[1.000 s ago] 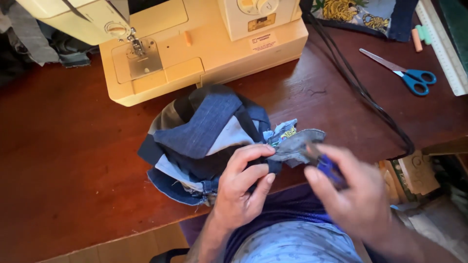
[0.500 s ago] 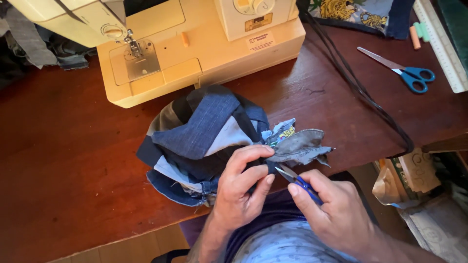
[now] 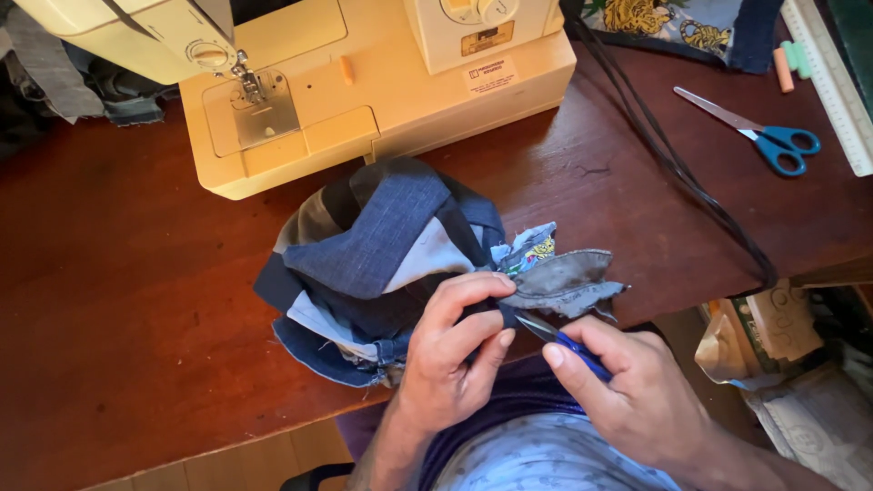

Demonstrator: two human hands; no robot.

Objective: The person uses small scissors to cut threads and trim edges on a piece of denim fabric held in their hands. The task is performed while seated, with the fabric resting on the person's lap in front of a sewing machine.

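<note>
Patchwork point(image 3: 382, 264) sits bunched on the counter point(image 3: 127, 309) in front of the sewing machine point(image 3: 364, 82), off the needle. Left hand point(image 3: 450, 355) grip pinches the seam edge by the grey flap point(image 3: 568, 282). Right hand point(image 3: 637, 400) grip is closed around blue snips point(image 3: 568, 341), tip at that edge. Judgement: stitching on this piece looks done; thread trimming underway, no cut threads visible. Scissors point(image 3: 764, 136) lie unused far right.

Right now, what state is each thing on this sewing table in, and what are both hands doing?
Left hand: pinching the fabric bundle's edge.
Right hand: gripping blue-handled snips.
Snips: tips at the grey flap.
Fabric bundle: folded in a heap, grey flap sticking out.
Sewing machine: nothing under the needle.
Scissors: closed, lying flat.
Black cord: trailing across the table.
</note>
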